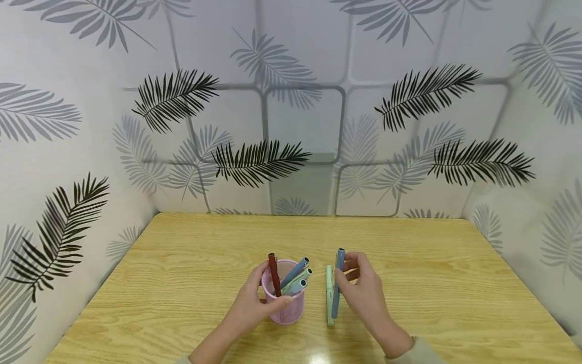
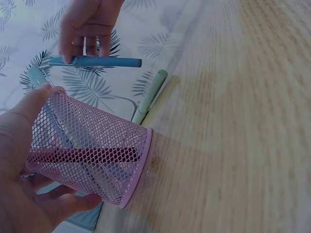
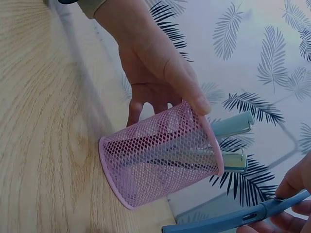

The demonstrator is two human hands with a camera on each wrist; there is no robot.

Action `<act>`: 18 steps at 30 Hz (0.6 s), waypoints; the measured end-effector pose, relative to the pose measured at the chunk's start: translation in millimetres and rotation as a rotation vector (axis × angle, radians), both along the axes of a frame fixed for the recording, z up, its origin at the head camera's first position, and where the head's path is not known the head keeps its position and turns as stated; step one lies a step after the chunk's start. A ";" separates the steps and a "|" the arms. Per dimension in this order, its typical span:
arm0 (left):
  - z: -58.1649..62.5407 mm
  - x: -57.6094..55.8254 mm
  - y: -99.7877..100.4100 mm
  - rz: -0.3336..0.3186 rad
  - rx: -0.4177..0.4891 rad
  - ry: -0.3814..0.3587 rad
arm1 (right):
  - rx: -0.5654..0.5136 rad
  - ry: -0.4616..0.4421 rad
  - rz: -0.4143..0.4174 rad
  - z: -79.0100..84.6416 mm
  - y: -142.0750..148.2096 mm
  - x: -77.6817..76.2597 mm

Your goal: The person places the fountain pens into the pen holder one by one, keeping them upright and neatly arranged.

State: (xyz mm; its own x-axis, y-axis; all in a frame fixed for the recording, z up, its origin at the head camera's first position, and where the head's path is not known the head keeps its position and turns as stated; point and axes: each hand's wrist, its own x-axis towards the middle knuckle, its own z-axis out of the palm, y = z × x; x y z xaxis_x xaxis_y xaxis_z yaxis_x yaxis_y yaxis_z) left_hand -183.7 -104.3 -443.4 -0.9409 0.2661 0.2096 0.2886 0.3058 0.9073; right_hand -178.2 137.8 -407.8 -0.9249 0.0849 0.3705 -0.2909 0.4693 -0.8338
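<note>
My left hand (image 1: 249, 304) grips a pink mesh pen cup (image 1: 288, 314) standing on the table, thumb along its near side and fingers round the far side. Inside lean a dark red pen (image 1: 275, 275), a blue pen (image 1: 295, 272), a pale green pen (image 1: 302, 277) and a light blue pen (image 1: 296, 288). To the right of the cup, my right hand (image 1: 367, 293) pinches another blue pen (image 2: 107, 62) between thumb and fingers, above the tabletop in the left wrist view. Just beside it in the head view, a light green pen (image 1: 329, 285) lies on the table.
A wood-grain table (image 1: 204, 253) stretches out to both sides and behind the cup. Along its back and sides rises a pale covering (image 1: 300, 126) printed with grey and black leaves.
</note>
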 end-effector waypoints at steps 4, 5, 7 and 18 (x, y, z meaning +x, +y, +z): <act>-0.2 -0.1 -0.1 0.001 -0.004 0.001 | -0.060 0.073 0.036 5.3 -4.5 4.9; -0.3 -0.3 0.0 0.002 -0.005 0.002 | -0.076 0.087 0.047 6.6 -5.3 6.0; -0.4 -0.6 0.1 0.003 -0.008 0.004 | -0.114 0.113 0.071 9.2 -7.0 8.6; -0.4 0.1 0.5 -0.001 0.004 -0.006 | -0.278 0.333 0.269 21.6 -19.9 25.9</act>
State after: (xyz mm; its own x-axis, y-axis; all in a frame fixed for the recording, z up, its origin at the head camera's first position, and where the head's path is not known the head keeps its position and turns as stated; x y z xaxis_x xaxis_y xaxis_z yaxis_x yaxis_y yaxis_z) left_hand -183.6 -103.8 -443.8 -0.9419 0.2661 0.2052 0.2835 0.3015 0.9103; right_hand -152.3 117.9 -386.2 -0.7631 -0.0030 0.6463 -0.6423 0.1146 -0.7579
